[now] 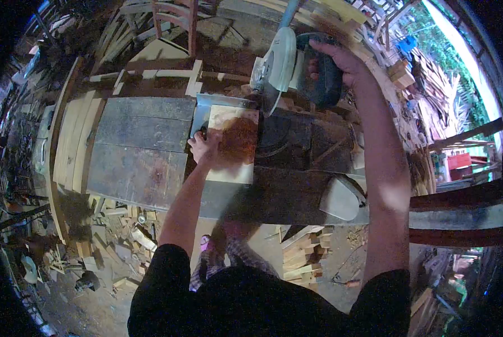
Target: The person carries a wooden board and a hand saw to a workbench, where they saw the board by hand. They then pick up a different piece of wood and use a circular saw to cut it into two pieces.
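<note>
My right hand (341,59) is wrapped around the dark handle of a miter saw (283,59), whose pale guard and round blade are raised beside a wooden board (231,173). The board is flat on the saw's base, its far end by a bluish metal fence (223,101). It is pale with a large reddish-brown patch in the middle. My left hand (203,149) grips the board's left edge, fingers bent; part of the grip is hidden. The blade appears just right of the board's far corner.
A dark plank workbench (136,151) stretches left, with pale boards (74,140) at its end. A light rounded piece (340,199) lies at the bench's front right. Wood offcuts (305,255) cover the floor below. A wooden chair (175,28) stands beyond the bench.
</note>
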Demonstrator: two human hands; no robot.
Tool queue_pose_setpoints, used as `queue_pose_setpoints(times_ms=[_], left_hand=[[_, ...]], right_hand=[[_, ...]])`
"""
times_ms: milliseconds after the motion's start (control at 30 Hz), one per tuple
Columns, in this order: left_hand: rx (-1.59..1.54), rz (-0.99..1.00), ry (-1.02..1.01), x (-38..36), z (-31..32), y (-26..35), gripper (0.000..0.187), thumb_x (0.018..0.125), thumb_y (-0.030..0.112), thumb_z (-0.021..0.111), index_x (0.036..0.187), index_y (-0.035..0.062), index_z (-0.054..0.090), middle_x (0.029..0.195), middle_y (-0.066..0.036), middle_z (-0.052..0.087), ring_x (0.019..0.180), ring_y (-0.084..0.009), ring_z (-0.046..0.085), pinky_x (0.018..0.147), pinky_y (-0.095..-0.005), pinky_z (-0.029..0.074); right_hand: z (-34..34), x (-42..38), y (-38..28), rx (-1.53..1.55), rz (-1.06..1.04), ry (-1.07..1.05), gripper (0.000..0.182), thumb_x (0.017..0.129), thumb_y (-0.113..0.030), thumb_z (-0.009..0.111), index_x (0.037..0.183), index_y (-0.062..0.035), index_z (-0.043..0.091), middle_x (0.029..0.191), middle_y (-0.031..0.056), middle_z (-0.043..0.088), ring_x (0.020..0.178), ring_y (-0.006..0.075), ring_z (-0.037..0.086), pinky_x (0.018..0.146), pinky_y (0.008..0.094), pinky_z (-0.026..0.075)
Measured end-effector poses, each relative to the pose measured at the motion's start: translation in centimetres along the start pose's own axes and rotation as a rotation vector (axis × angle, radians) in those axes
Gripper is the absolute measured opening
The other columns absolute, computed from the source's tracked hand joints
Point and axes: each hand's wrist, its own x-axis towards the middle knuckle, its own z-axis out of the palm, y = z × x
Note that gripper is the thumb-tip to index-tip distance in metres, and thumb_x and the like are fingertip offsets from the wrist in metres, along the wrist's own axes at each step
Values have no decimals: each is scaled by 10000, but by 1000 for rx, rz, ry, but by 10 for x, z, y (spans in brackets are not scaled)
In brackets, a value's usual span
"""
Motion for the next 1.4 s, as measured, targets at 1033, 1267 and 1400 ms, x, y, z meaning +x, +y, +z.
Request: queue_pose_setpoints(times_ms=[1033,1267,1400], left_hand=[[705,875,186,-62,17,-49,557,800,326,581,1321,385,392,1451,-53,218,938,-422,467,652,-531,466],[684,722,-5,-74,-3,-34,700,712,262,676,1329,392,372,1464,-22,167,946,-418,449,624,-475,463],[611,701,-51,-77,-12,-27,731,715,284,679,1348,407,333,1481,-1,141,960,-399,450,630,-470,469]], right_hand=[[52,-52,105,-101,36,271,135,747,-135,630,777,-5,608,628,75,596,521,182,588,518,311,501],[58,-55,124,-126,-42,312,121,731,-118,642,761,-8,605,633,78,603,526,178,589,519,303,505],[61,-57,137,-73,-57,291,124,726,-114,649,778,-10,603,639,82,605,537,176,592,518,302,507]])
